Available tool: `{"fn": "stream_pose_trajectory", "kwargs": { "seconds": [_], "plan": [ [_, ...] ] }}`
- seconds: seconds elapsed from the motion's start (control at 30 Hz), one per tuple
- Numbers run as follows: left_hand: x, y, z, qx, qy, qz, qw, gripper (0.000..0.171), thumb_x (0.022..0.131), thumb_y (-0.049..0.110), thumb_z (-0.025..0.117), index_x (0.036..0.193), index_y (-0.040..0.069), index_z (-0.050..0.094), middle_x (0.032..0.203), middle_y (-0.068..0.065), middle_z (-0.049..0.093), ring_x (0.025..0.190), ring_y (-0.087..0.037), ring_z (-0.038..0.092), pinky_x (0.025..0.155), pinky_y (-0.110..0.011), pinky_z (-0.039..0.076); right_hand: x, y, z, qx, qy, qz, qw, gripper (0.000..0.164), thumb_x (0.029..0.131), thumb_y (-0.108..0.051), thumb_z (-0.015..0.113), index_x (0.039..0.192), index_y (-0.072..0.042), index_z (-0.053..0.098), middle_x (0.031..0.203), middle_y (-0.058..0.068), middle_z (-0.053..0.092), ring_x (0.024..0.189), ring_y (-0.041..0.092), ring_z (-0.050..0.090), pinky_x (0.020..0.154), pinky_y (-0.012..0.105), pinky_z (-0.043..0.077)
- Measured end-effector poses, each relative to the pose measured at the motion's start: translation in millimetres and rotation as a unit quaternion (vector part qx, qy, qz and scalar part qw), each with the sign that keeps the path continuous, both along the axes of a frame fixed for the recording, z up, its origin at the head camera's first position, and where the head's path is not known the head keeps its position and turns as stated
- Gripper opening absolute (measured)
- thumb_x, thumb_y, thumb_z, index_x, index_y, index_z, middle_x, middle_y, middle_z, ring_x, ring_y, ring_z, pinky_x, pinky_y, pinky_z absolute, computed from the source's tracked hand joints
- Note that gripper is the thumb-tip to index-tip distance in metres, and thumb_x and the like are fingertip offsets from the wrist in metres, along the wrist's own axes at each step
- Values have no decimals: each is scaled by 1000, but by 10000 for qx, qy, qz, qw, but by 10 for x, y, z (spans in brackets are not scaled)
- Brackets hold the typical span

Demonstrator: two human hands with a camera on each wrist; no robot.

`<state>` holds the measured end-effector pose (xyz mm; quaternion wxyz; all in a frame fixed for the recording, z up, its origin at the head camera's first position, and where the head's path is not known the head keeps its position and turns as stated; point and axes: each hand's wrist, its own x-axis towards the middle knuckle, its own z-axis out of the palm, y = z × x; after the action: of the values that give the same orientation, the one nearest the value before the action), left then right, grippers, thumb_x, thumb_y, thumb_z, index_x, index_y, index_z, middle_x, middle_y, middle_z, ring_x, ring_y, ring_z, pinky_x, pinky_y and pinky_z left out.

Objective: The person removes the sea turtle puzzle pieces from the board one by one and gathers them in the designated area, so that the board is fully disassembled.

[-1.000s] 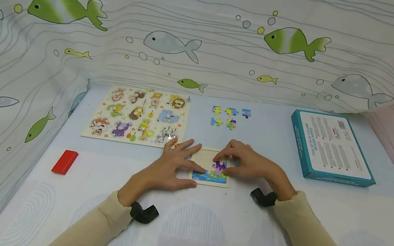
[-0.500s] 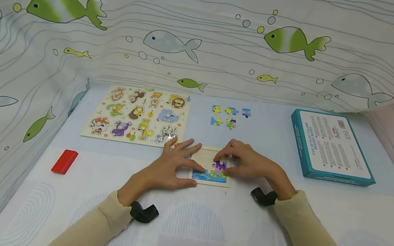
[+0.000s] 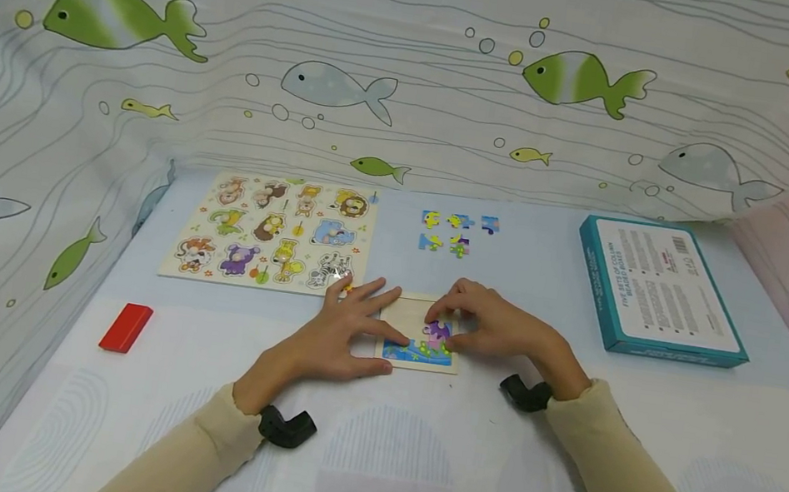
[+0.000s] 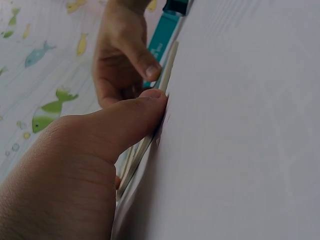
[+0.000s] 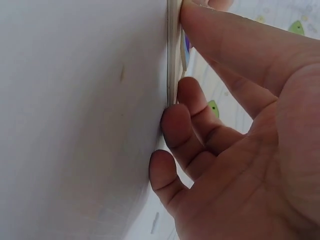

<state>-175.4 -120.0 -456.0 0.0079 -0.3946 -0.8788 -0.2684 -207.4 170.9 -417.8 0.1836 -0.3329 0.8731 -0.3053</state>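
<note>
A small wooden puzzle board [image 3: 404,309] lies on the table between both hands. Blue and green pieces [image 3: 417,353] fill its lower part. My left hand [image 3: 340,335] rests against its left side with fingers spread, the index finger on the board and the thumb at the front edge. At the board's right side, my right hand [image 3: 493,320] pinches a purple-and-pink puzzle piece [image 3: 437,333] between thumb and index finger. In the right wrist view, a piece [image 5: 185,52] stands slightly raised at the board's edge beside the thumb; the other fingers are curled near the table.
Several loose puzzle pieces [image 3: 460,222] lie behind the board. An animal picture board [image 3: 303,250] is at the back left, touching distance from the left fingers. A red block [image 3: 125,328] sits at left, and a teal-edged box [image 3: 664,292] at back right.
The head view has shifted slightly. Both hands keep nearly the same places on the board, and the purple piece has barely moved.
</note>
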Motion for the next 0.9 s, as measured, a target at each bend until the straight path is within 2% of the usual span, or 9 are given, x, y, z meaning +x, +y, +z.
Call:
{"fn": "stream_pose_trajectory", "kwargs": {
  "seconds": [0.23,0.57,0.9],
  "plan": [
    [3,1,-13,29,-16,27,10000,34,86,50,74,119,40,75,162,-8,42,156,-36,27,120,-67,3,0,-11,-1,-122,-139,-6,9998,37,87,-10,78,121,-24,71,106,-4,63,96,16,54,85,32,50],
    [3,-2,-4,14,-28,24,10000,34,86,50,74,119,40,74,162,-8,42,156,-35,27,120,-68,3,3,-7,6,-127,-167,-13,9998,36,87,-12,80,121,-23,72,102,-3,63,85,16,53,74,27,48],
    [-3,-8,-8,-26,-41,30,10000,35,86,50,75,119,41,74,162,-7,42,156,-35,27,120,-68,3,-5,7,-17,-232,-99,8,9997,37,86,-13,80,122,-20,73,102,-4,66,81,15,53,71,25,47]
  ]
}}
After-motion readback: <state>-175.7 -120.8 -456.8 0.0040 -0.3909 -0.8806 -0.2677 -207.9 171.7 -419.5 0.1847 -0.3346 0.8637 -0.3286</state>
